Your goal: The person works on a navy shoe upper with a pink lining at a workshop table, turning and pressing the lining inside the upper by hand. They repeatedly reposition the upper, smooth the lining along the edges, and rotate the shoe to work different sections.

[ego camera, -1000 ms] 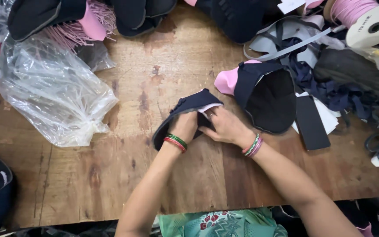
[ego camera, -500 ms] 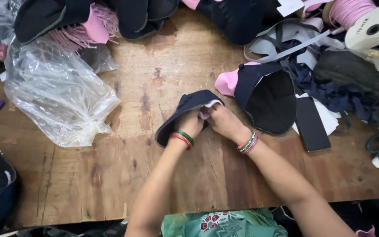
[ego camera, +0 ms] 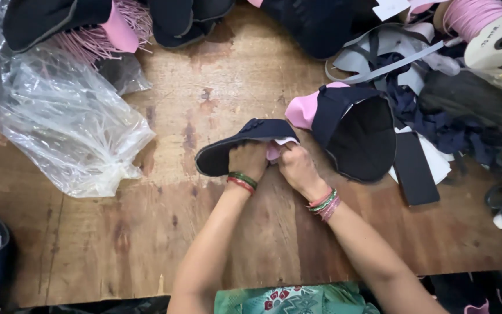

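Both hands, left hand (ego camera: pixel 248 161) and right hand (ego camera: pixel 297 168), pinch dark shoe upper (ego camera: pixel 245 136) on wooden table (ego camera: pixel 204 232).

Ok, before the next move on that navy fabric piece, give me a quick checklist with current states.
1. Left hand on the navy fabric piece: ok.
2. Right hand on its pale lining edge: ok.
3. Piece resting on the wooden table: ok.
4. Clear of the plastic bag: ok.
5. Clear of the finished navy-and-pink piece: not ok, nearly touching.
6. Grip firmness: cannot tell.
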